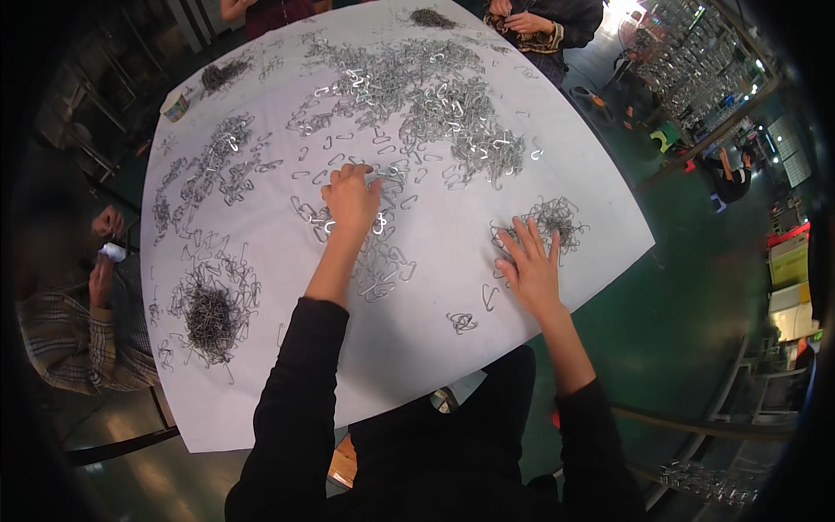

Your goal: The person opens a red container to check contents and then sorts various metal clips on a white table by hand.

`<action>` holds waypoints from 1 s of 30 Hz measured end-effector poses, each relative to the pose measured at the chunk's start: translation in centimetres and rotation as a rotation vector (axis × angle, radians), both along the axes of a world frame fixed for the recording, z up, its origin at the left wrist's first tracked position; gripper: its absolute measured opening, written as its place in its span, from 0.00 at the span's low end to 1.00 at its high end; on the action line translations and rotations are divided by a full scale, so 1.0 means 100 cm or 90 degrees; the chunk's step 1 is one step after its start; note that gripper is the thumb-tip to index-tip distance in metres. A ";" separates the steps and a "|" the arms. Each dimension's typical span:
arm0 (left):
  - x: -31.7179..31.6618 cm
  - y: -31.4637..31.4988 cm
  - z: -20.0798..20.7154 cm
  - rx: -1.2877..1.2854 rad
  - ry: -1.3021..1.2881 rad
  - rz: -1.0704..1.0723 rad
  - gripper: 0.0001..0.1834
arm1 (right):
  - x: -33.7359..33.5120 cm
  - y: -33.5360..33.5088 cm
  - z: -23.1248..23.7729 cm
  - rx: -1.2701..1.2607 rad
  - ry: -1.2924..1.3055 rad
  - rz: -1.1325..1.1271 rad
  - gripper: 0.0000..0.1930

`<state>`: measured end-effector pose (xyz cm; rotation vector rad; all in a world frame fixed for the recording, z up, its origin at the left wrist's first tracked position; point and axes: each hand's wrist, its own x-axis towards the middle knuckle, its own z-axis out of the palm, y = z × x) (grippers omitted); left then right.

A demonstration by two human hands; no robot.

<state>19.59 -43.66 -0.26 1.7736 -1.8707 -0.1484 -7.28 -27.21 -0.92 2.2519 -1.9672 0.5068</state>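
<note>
Silver clips [380, 224] on counter [417, 339] by my left grip [350, 200]: fingers curled, hold unclear | my right grip [532, 268]: splayed, released, at wire pile [563, 224] | some heaped, plenty scattered loose; looks partway
</note>
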 end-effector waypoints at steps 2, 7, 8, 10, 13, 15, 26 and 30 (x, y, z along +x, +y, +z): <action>-0.004 -0.009 -0.001 0.073 -0.081 -0.020 0.08 | 0.001 0.009 0.006 -0.004 -0.046 -0.025 0.23; 0.008 -0.001 0.022 0.067 0.071 -0.062 0.07 | 0.000 0.039 0.019 -0.045 -0.185 -0.072 0.20; 0.010 0.002 0.027 0.029 0.139 -0.085 0.07 | 0.000 0.043 0.022 -0.055 -0.226 -0.074 0.18; 0.020 0.012 0.035 0.004 0.151 -0.073 0.08 | 0.011 0.044 0.029 -0.078 -0.319 -0.058 0.15; 0.032 0.016 0.007 0.092 0.085 -0.099 0.08 | 0.033 0.041 0.021 -0.080 -0.361 -0.017 0.10; 0.025 0.027 -0.006 0.078 0.060 -0.113 0.08 | 0.048 0.044 0.023 -0.096 -0.365 0.015 0.08; 0.041 0.056 0.021 0.380 0.602 -0.172 0.10 | 0.079 0.053 0.025 -0.024 -0.510 0.060 0.08; 0.037 0.108 0.022 0.470 0.903 -0.183 0.09 | 0.125 0.031 0.025 0.046 -0.719 0.043 0.10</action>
